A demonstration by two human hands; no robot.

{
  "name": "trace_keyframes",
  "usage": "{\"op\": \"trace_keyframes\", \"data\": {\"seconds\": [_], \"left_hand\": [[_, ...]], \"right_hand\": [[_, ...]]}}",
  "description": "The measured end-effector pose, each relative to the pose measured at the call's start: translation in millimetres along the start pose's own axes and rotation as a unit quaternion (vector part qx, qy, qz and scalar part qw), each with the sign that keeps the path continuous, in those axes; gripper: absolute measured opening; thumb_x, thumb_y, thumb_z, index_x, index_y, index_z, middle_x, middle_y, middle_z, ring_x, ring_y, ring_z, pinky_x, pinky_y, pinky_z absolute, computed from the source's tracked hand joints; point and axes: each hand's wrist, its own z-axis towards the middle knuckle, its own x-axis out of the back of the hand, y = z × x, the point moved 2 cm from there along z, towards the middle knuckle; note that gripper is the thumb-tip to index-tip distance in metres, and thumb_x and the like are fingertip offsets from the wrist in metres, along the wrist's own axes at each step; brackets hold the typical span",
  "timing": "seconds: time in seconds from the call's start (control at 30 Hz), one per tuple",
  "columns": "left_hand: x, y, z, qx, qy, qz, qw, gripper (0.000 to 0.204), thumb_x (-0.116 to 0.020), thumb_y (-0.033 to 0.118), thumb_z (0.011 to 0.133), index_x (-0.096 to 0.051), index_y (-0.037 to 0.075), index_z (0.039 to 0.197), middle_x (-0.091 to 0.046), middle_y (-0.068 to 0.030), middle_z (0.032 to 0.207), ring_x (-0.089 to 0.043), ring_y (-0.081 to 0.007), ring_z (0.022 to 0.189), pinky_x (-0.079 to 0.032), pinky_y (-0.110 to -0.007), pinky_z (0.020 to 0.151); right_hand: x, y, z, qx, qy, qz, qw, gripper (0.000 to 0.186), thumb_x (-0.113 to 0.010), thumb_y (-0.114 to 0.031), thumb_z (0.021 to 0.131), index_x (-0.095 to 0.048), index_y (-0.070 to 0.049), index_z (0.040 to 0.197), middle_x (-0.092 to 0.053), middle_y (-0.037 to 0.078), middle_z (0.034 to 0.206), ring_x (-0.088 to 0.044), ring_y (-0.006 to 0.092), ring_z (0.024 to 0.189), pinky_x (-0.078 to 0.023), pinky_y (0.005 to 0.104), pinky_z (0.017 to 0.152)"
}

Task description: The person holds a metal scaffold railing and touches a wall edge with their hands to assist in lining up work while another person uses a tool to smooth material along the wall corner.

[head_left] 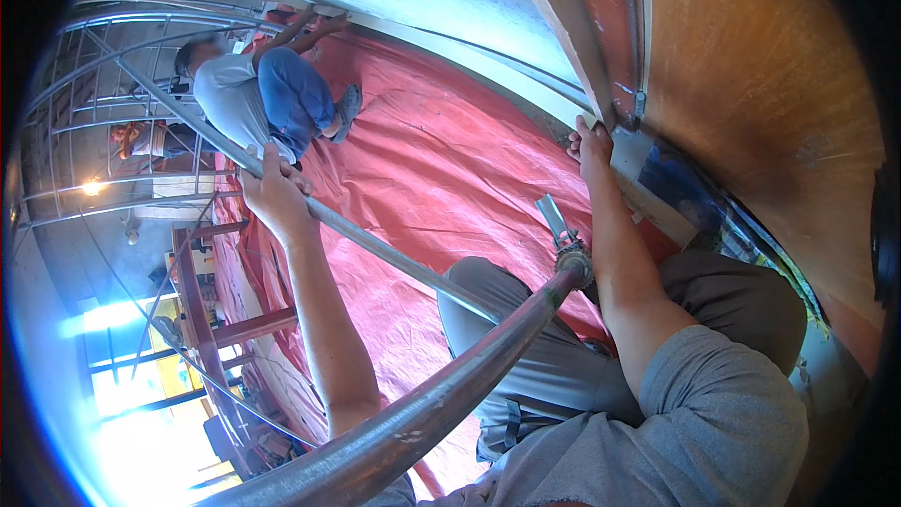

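Observation:
My left hand (280, 199) is wrapped round a thin grey metal pole (394, 261) that slants across the view. My right hand (591, 145) reaches forward to the foot of the wall, with its fingers closed on the near end of a long pale strip (530, 80). That strip runs along the base of a light blue panel (460, 0). At its far end another person (235, 89) crouches, both hands against the wall base. A thick metal pipe (404, 413) with a coupler clamp (572, 261) crosses close in front of me.
Red sheeting (413, 131) covers the surface below, wrinkled throughout. Scaffold tubes (94, 122) stand at the left beside a dark red steel frame (202, 319). A wooden panel (760, 84) rises on the right. A second person (155, 139) is farther back at left.

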Motion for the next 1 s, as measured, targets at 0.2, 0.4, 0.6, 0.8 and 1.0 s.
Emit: {"op": "trace_keyframes", "data": {"seconds": [0.2,0.4,0.6,0.8,1.0], "left_hand": [[-6.5,-2.4,3.0,-0.016,0.002,0.01,1.0,0.026,-0.061,0.012,0.099,-0.051,-0.002,0.117,-0.042,0.0005,0.066,-0.04,-0.0063,0.043,-0.033,-0.025,0.036],[6.4,-10.1,6.7,-0.004,0.002,-0.002,1.0,0.027,-0.064,0.013,0.096,-0.054,0.0,0.118,-0.042,0.0017,0.067,-0.039,-0.0052,0.047,-0.032,-0.022,0.038],[-2.4,-6.1,1.8,-0.017,-0.006,-0.006,1.0,0.027,-0.063,0.013,0.097,-0.053,-0.001,0.116,-0.041,0.0015,0.067,-0.038,-0.0053,0.046,-0.032,-0.023,0.038],[3.5,-8.9,4.3,-0.017,-0.009,-0.006,1.0,0.02,-0.063,0.014,0.097,-0.052,0.0,0.106,-0.042,0.0012,0.065,-0.038,-0.0066,0.044,-0.032,-0.024,0.037],[-6.7,0.5,1.1,-0.031,0.005,0.013,0.999,0.016,-0.061,0.013,0.098,-0.051,0.0,0.102,-0.044,-0.0003,0.066,-0.04,-0.007,0.042,-0.034,-0.024,0.036]], "right_hand": [[8.5,-4.5,4.4,0.012,0.014,-0.008,1.0,0.024,-0.071,-0.034,0.095,-0.06,-0.014,0.103,-0.06,-0.001,0.072,-0.049,0.0075,0.051,-0.051,0.0317,0.054],[-1.3,4.1,0.6,0.003,-0.006,0.004,1.0,0.025,-0.073,-0.033,0.093,-0.059,-0.013,0.101,-0.06,-0.002,0.072,-0.052,0.0075,0.053,-0.055,0.035,0.06],[6.3,-6.4,-4.4,0.009,0.003,0.004,1.0,0.026,-0.073,-0.034,0.094,-0.06,-0.013,0.102,-0.061,-0.002,0.076,-0.052,0.0069,0.053,-0.055,0.0353,0.064],[-1.5,0.9,-0.2,0.0,-0.002,0.002,1.0,0.024,-0.072,-0.033,0.095,-0.059,-0.015,0.103,-0.059,-0.003,0.071,-0.051,0.0067,0.051,-0.053,0.0316,0.056],[3.3,-1.5,4.8,0.009,0.006,0.01,1.0,0.025,-0.071,-0.035,0.095,-0.059,-0.014,0.105,-0.06,-0.001,0.071,-0.048,0.0074,0.048,-0.05,0.0297,0.052]]}}
